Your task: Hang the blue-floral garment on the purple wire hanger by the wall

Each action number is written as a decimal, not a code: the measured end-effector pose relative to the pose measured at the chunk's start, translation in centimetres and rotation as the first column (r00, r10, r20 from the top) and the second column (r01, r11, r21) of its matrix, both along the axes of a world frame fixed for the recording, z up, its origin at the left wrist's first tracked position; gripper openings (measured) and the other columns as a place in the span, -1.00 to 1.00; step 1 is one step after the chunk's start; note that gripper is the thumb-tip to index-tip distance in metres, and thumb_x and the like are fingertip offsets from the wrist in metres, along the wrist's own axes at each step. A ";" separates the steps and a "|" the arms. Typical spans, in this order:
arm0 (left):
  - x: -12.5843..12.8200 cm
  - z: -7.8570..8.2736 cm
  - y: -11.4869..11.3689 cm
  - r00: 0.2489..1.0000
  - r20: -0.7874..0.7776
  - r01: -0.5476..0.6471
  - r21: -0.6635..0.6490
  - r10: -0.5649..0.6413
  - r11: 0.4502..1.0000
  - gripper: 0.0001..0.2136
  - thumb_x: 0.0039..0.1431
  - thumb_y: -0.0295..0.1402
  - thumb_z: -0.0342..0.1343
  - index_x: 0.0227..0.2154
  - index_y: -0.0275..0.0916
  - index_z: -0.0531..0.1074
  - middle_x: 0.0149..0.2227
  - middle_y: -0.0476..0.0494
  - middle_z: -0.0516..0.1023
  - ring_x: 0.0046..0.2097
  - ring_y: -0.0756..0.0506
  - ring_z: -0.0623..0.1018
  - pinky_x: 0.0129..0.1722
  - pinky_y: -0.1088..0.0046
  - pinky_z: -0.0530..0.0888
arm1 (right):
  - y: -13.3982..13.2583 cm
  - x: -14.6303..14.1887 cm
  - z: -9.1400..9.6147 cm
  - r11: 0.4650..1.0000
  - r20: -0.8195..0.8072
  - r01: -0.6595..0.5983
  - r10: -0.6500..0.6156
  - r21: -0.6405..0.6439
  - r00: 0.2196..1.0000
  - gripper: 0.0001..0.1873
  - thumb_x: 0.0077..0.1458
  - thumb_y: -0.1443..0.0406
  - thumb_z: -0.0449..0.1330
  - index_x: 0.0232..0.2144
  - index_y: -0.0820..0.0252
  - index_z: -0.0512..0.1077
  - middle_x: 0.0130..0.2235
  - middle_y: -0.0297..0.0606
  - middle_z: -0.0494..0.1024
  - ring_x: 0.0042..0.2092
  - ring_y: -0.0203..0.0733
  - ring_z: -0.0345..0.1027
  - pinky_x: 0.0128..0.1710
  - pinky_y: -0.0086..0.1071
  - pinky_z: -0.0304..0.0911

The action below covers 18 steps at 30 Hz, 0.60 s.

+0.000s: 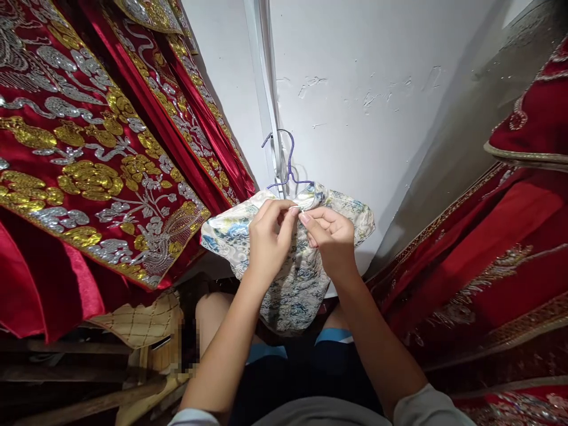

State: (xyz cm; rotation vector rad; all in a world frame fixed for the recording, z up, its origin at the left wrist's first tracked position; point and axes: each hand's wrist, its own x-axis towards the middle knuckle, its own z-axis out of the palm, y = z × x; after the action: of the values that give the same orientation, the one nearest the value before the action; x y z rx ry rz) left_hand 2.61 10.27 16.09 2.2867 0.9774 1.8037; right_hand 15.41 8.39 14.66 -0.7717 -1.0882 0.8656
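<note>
Blue-flowered garment [290, 296] hangs behind the left hand [270, 232] and right hand [333, 236], both pinching its neckline [313, 194].

short-sleeved floral garment [293, 299] | cream, blue | hanging on purple hanger [290, 168]

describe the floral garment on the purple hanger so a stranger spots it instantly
Find the pale wall between the red fabrics. There the garment hangs on a purple hanger, left hand and right hand at its neck. It is cream with blue floral patches and short sleeves, unlike the red fabrics on either side.
</note>
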 end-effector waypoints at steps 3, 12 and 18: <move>0.3 0.3 0.1 0.997 -0.030 -0.061 0.109 0.065 0.992 -0.88 0.35 -0.36 0.10 -0.30 -0.26 0.47 -0.36 -0.05 0.50 -0.31 -0.03 0.45 -0.25 0.43 0.37 | 0.7 0.0 -0.6 1.000 0.005 -0.014 0.014 0.011 1.000 -0.75 0.07 0.14 0.33 -0.44 0.21 0.47 -0.64 -0.45 0.31 -0.60 -0.41 0.03 -0.61 -0.45 -0.08; -6.3 0.3 2.1 0.868 0.395 -0.358 0.078 0.301 0.930 -0.85 0.36 -0.29 0.09 -0.25 -0.26 0.45 -0.27 -0.03 0.47 -0.19 -0.05 0.45 -0.13 0.39 0.37 | -0.5 -0.3 -4.8 0.990 0.178 -0.004 0.029 -0.143 0.984 -0.77 0.07 0.21 0.24 -0.56 0.16 0.38 -0.69 -0.51 0.15 -0.61 -0.38 -0.07 -0.58 -0.40 -0.16; -12.7 -5.3 5.8 0.769 0.619 -0.124 -0.096 0.157 0.988 -0.73 0.42 -0.20 -0.04 -0.40 -0.21 0.26 -0.47 0.05 0.25 -0.42 0.04 0.30 -0.36 0.48 0.37 | -1.5 -0.2 -6.8 0.979 0.223 -0.031 0.077 -0.202 0.972 -0.78 0.05 0.21 0.24 -0.57 0.15 0.39 -0.70 -0.49 0.20 -0.61 -0.36 -0.04 -0.58 -0.40 -0.15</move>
State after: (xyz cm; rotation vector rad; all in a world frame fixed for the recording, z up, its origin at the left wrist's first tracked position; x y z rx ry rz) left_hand -10.14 16.03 10.74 1.4095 1.0492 2.3265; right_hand 15.19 6.88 7.81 -1.0317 -1.2439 0.9574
